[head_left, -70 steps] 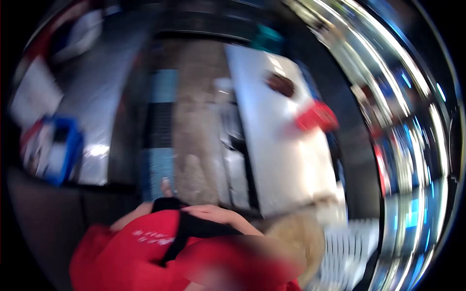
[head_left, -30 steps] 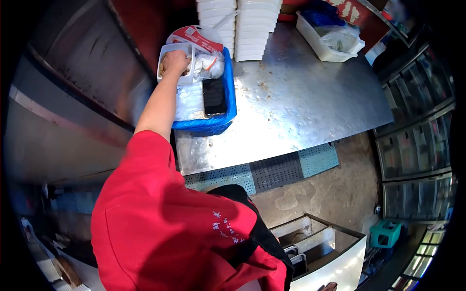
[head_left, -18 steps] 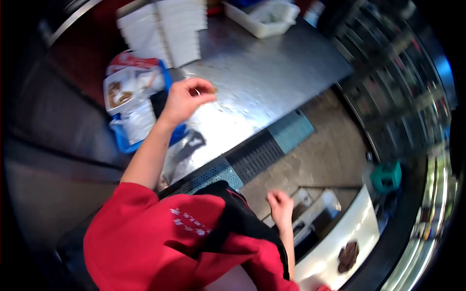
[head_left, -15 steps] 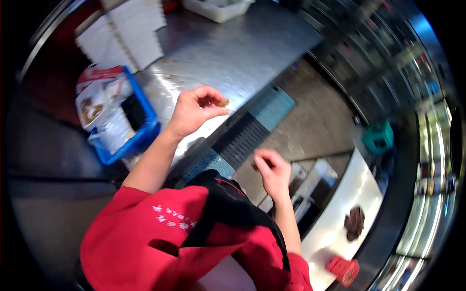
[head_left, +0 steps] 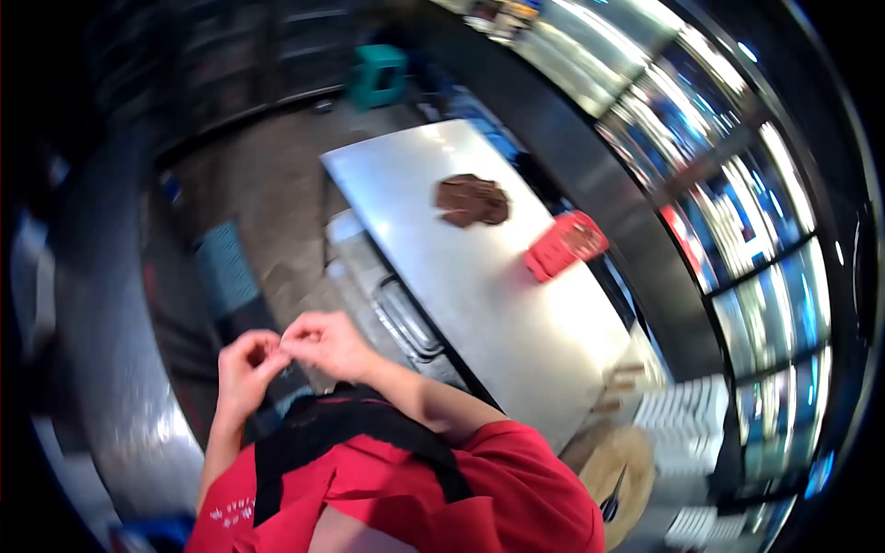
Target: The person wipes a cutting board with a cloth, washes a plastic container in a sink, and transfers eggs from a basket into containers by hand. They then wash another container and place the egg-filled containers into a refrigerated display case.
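Note:
My left hand [head_left: 245, 369] and my right hand [head_left: 323, 343] meet in front of my chest, fingertips pinched together. Whatever lies between the fingers is too small and blurred to make out. Below them is the black apron [head_left: 355, 419] over a red shirt [head_left: 498, 488]. To the right of my hands stands a metal table [head_left: 433, 267]. On it lie a dark brown cloth-like item [head_left: 472, 200] and a red container [head_left: 564, 245] with something brownish in it.
A teal stool [head_left: 378, 77] stands at the back. A round wooden board [head_left: 613, 475] with a knife on it and stacked white trays [head_left: 682, 419] are at the lower right. Another metal counter [head_left: 115, 304] runs along the left; lit glass-front shelves [head_left: 770, 249] line the right.
My view has swung to the right, towards the table with the red container. My hands, apart before, have come together. The small brownish piece in my left fingers is no longer discernible.

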Motion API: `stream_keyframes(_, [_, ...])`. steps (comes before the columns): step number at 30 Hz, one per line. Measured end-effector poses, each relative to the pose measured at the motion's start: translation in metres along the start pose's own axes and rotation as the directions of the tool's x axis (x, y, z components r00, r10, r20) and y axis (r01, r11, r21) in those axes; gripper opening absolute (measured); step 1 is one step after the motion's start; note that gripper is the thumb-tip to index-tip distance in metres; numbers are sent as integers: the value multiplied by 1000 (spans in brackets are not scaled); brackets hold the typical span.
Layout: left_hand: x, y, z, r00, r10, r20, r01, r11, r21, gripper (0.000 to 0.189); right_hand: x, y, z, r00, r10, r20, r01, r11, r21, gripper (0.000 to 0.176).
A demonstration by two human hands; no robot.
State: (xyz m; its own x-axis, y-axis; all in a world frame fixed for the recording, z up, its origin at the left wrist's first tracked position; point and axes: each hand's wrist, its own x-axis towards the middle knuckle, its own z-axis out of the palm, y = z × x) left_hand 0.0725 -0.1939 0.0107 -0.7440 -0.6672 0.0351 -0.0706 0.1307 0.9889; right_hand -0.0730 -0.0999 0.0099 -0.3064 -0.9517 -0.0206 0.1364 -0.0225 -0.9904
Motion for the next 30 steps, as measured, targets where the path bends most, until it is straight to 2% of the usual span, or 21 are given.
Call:
stream_keyframes(1, [9, -3, 8, 993, -27, 114, 32, 999, -39, 11, -6, -2, -12, 1000, -6, -22, 5, 999, -49, 11])
stream_keyframes(3, [29, 2, 30, 944, -104, 312, 127, 990, -55, 6, -13, 3, -37, 996, -4, -91, 5, 1000, 12, 12])
stream_keyframes(5, [45, -4, 42, 876, -72, 478, 86, 996, -7, 12, -22, -3, -55, 985, 84, -151, -88, 996, -23, 13])
stream_keyframes(8, [66, -5, 62, 820, -2, 573, 38, 998, -50, 21, -28, -4, -77, 977, 133, -165, -108, 983, 150, 12])
stream_keyframes(12, [88, 7, 70, 809, 20, 587, 6, 999, -43, 21, -11, -7, -96, 982, 120, -143, -74, 954, 290, 11])
stream_keyframes(15, [105, 11, 70, 862, 44, 505, -25, 999, -46, 25, 14, -16, -100, 988, 78, -137, -36, 957, 288, 11])
stream_keyframes(17, [117, 12, 59, 866, 32, 499, -27, 999, -18, 27, 34, -23, -104, 991, 110, -82, -85, 961, 262, 12])
stream_keyframes(19, [130, 11, 46, 877, 12, 480, -23, 1000, 17, 33, 59, -23, -103, 969, 238, -70, -224, 961, 163, 11])
stream_keyframes(21, [145, 10, 29, 907, 19, 421, -24, 1000, 6, 33, 89, -29, -97, 968, 246, -54, -234, 958, 168, 11])
stream_keyframes(22, [155, 14, 18, 916, 53, 398, -74, 997, 38, 33, 107, -36, -92, 976, 212, -51, -207, 973, 98, 11])
stream_keyframes(23, [163, 12, 9, 924, 108, 367, -122, 992, 14, 33, 122, -44, -88, 967, 251, -33, -246, 963, 111, 11])
stream_keyframes(24, [172, 12, -1, 929, 131, 346, -129, 991, -28, 33, 137, -52, -87, 994, 94, 47, -97, 992, 76, 10])
stream_keyframes(25, [179, 9, -10, 948, 107, 300, -87, 993, -78, 34, 155, -56, -85, 973, 224, 53, -228, 970, 79, 9])
stream_keyframes(26, [187, 16, -25, 952, 43, 303, -18, 996, -84, 34, 173, -49, -81, 988, 121, 93, -136, 977, 164, 10])
stream_keyframes(27, [193, 11, -35, 967, 13, 254, 26, 988, -150, 33, 189, -53, -74, 990, 61, 124, -80, 985, 152, 11])
stream_keyframes(30, [211, 6, -63, 973, 11, 229, 32, 982, -185, 34, 230, -55, -62, 977, 80, 197, -116, 977, 178, 12])
